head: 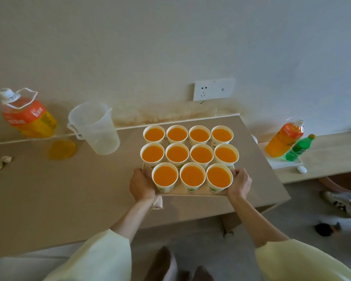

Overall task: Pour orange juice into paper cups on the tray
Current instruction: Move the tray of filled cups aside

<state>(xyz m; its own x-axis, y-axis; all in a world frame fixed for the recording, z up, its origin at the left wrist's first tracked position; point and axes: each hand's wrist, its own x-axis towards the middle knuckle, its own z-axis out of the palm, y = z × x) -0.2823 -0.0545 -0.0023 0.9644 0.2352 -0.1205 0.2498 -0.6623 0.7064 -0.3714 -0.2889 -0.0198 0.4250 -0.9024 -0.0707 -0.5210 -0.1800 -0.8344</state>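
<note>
**Eleven cups filled, 1 tray, 2 hands on it**

1. Tray (201, 193): pale wood, btw the two hands, on or just over the table (49, 189). Can't tell if it is lifted.
2. Paper cups (177, 154): 11 pcs, upright, packed rim to rim on the tray in rows of 4, 4 and 3. The row of 3 is nearest the hands. All hold orange juice (193, 175) close to the rim.
3. Left hand (142, 184): back of hand up, fingers curled round the tray's L near corner.
4. Right hand (239, 183): grips the R near corner, thumb on the rim beside the nearest cup. Hands apart, the tray's full width btw them.
5. Cloth (157, 201): small, white, on the table just under the L wrist.
6. Measuring jug (94, 128): clear plastic, upright, beyond and L of the left hand.
7. Big juice bottle (26, 116): handle, white cap, orange label. Farther L than the jug, by the wall.
8. Orange patch (62, 149): on the table btw bottle and jug. Spill or cast light, can't tell.
9. Crumpled tissue (1, 162): far L of the left hand.
10. Orange bottle (284, 138) and green bottle (298, 148): R of the right hand, well apart from it, side by side on a white plate (282, 163). Small white cap (301, 169) just beside the plate.
11. Wall socket (213, 89): on the wall beyond the tray.
</note>
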